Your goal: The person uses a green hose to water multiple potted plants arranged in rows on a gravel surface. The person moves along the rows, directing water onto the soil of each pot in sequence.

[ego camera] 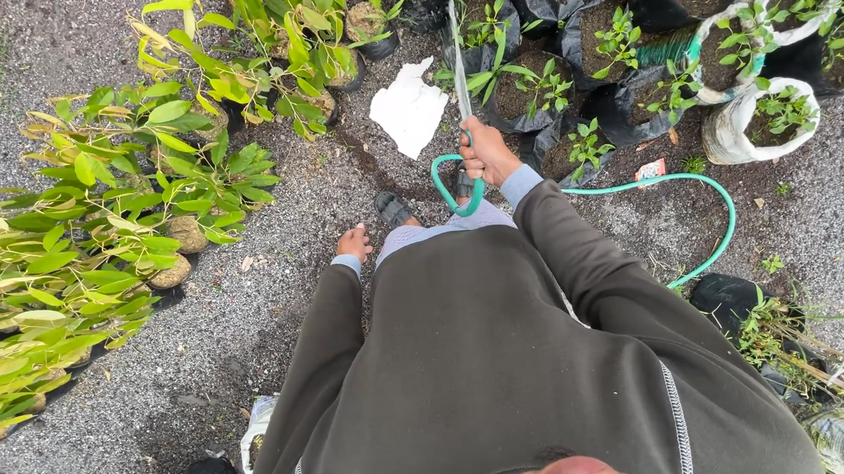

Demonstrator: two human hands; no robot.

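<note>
Gravel, grey and damp, spreads under us, darkening to wet soil toward the top where the seedlings stand. We look straight down our own dark sweater, and out ahead our right hand (486, 155) is wrapped tight round the green hose (703, 207), fingers closed on it just where it bends back in a loop below the fist. A thin stream of water (456, 44) shoots up the frame from that grip toward the black nursery bags (531, 88). Behind the hand the hose curves away to our right and swings down across the gravel. Our left hand (353, 242) hangs low beside our leg, holding nothing, fingers loosely curled; we can't quite tell how far they are spread. Just beside the stream lies a white crumpled sheet (410, 108), flat on the dirt. Over on the right, two white plastic grow bags (766, 118) sit among the black ones, each with a small green plant. A little red and white scrap of packet (651, 169) lies near the hose. On our left, leafy saplings (91, 243) lean over, roots in round brown balls.
</note>
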